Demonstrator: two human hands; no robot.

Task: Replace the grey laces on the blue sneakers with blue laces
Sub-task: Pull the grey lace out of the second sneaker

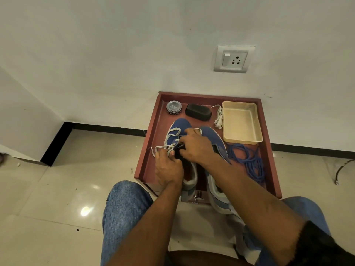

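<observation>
Two blue sneakers stand side by side on a red-brown tray-topped stand [151, 135], toes toward the wall. The left sneaker [179, 125] still carries a loose grey lace [170, 134]. My left hand [168, 167] pinches that grey lace near the sneaker's tongue. My right hand [196, 145] rests over the eyelet area, fingers curled down on the shoe. The right sneaker [213, 136] shows no lace in its visible part. A bundle of blue laces [249, 162] lies on the tray to the right. A removed grey lace [219, 117] lies beside the beige basket.
A beige plastic basket [242, 122] sits at the tray's back right. A round polish tin [174, 107] and a black brush [198, 112] stand at the back. The wall with a socket [233, 58] is just behind. My knees in jeans flank the stand on a tiled floor.
</observation>
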